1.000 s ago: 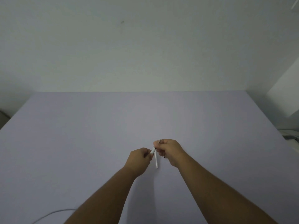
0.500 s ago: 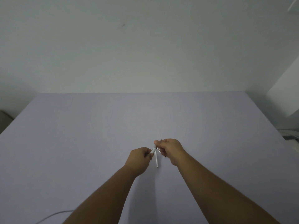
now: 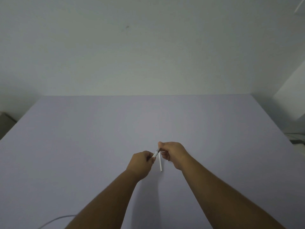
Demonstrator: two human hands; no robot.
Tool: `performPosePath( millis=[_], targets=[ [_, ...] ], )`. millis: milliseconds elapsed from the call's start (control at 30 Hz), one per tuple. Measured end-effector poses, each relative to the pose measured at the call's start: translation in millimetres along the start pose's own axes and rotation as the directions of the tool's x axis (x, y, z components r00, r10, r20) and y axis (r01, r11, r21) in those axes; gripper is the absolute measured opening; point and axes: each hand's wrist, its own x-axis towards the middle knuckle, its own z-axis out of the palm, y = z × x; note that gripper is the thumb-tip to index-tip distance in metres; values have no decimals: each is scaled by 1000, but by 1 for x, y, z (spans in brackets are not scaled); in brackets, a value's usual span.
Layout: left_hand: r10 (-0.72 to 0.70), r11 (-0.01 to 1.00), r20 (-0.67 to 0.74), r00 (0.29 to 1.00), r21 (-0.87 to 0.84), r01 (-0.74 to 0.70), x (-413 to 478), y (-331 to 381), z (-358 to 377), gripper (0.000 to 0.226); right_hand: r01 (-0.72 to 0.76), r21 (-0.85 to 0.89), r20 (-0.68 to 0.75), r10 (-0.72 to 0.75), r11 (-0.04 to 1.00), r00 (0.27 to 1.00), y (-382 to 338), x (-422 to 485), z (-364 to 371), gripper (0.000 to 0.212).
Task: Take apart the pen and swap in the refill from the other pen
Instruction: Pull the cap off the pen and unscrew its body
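Note:
Both hands meet over the middle of the lilac table (image 3: pixel 99 138). My left hand (image 3: pixel 142 164) is closed around the white barrel of a pen (image 3: pixel 155 154), which slants up to the right. My right hand (image 3: pixel 173 153) pinches the pen's dark grey tip end between thumb and fingers. A second thin white piece (image 3: pixel 160 163), a pen or refill, lies on the table just below the hands, pointing toward me. A tiny dark part (image 3: pixel 168 160) shows under my right hand; what it is I cannot tell.
A white cable (image 3: pixel 54 220) curves across the near left corner of the table. The table's right edge runs past white objects (image 3: pixel 297 141) on the far right. A plain pale wall stands behind the table.
My right hand has shifted slightly and its grip now sits on the pen's dark tip end. The left hand and the white piece on the table have stayed where they were.

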Motion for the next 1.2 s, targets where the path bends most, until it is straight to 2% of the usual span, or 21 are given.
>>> performPosePath(
  millis=[67,167,267,400,533,600,700,800,900,1000,1100,1200],
  targets=[
    [7,1000,0,1000,12,-7,-1,0,0,19,-25,-33,-44,23,999,999,2,0,1,34],
    [23,999,-3,1000,29,-23,-2,1,1,20,9,-50,-22,-10,999,1000,2,-3,0,14],
    [27,999,-10,1000,28,-26,-3,2,0,20,18,-4,6,-18,1000,1000,-1,-4,0,9],
    [30,999,-13,999,12,-30,-5,2,-2,19,-2,-50,-54,0,999,999,-1,-7,2,28],
    [39,999,-9,999,31,-39,-5,4,1,20,39,4,-24,-39,999,999,-2,-10,-1,9],
    [39,999,-10,999,28,-38,-5,4,0,20,28,26,-21,-27,999,999,-4,-10,-1,11],
    [45,999,-15,999,28,-45,-5,3,-2,20,12,-50,-48,-15,999,999,-4,-11,1,28],
    [50,998,-12,999,40,-50,-5,3,-2,20,38,-16,-17,-39,999,999,-4,-12,0,11],
    [48,998,-16,999,45,-47,-3,3,-2,20,43,38,-3,-43,998,999,-6,-11,1,12],
    [48,998,-17,999,39,-47,-3,2,-2,19,24,-50,-37,-26,998,999,-5,-12,2,25],
    [48,998,-20,999,32,-47,-2,3,-1,19,49,-63,-17,-51,997,999,-5,-13,1,11],
    [47,998,-24,999,38,-46,-1,2,-3,19,62,19,-6,-62,998,998,-8,-12,4,14]
  ],
)
